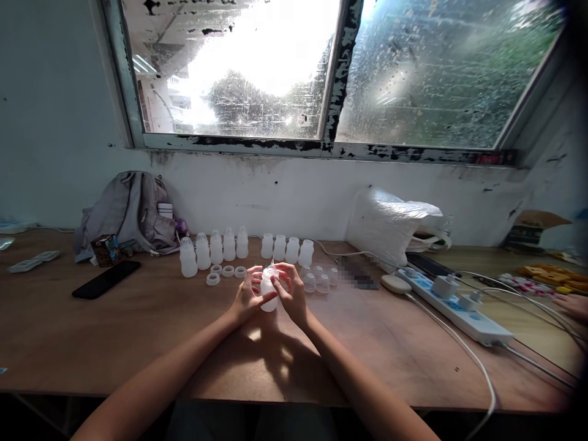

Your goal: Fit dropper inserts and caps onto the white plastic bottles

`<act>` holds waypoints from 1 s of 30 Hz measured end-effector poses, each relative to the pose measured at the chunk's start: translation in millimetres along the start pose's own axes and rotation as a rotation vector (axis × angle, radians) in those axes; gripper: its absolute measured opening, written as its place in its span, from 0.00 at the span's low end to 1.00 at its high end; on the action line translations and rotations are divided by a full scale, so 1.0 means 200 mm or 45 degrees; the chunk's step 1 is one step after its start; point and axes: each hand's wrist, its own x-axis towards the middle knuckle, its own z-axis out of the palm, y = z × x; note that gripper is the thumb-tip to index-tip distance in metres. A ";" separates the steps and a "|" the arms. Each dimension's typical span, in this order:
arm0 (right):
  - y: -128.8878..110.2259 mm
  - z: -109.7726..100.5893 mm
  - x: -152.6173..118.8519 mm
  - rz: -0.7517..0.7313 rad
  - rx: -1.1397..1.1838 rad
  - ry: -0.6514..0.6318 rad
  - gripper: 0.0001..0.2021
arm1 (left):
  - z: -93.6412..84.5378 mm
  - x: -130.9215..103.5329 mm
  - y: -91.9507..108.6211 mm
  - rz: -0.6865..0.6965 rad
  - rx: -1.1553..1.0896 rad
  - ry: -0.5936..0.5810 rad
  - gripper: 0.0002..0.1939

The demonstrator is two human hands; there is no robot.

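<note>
Near the middle of the table, a frosted white baby bottle [269, 303] stands upright between my hands. My left hand [249, 296] is curled round its side. My right hand [291, 296] closes on its upper part, where a translucent nipple and collar show partly behind the fingers. To the left, several white collar rings [228, 271] lie flat. Behind them is a row of capped baby bottles [215, 247]. Several open-topped bottles [292, 250] stand behind my right hand, and clear domed caps [322, 279] sit just right of it.
A black phone [106, 280], a small box [106, 250] and a grey backpack [131, 211] are at the left. To the right are a white plastic bag [392, 223], a round white charger [395, 284] and a power strip [459, 309] with cables. Another person's hand [572, 304] shows at the right edge.
</note>
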 end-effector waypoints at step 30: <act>0.16 -0.10 0.10 0.507 0.270 0.080 0.14 | -0.13 0.06 -0.06 -0.124 0.134 -0.038 0.21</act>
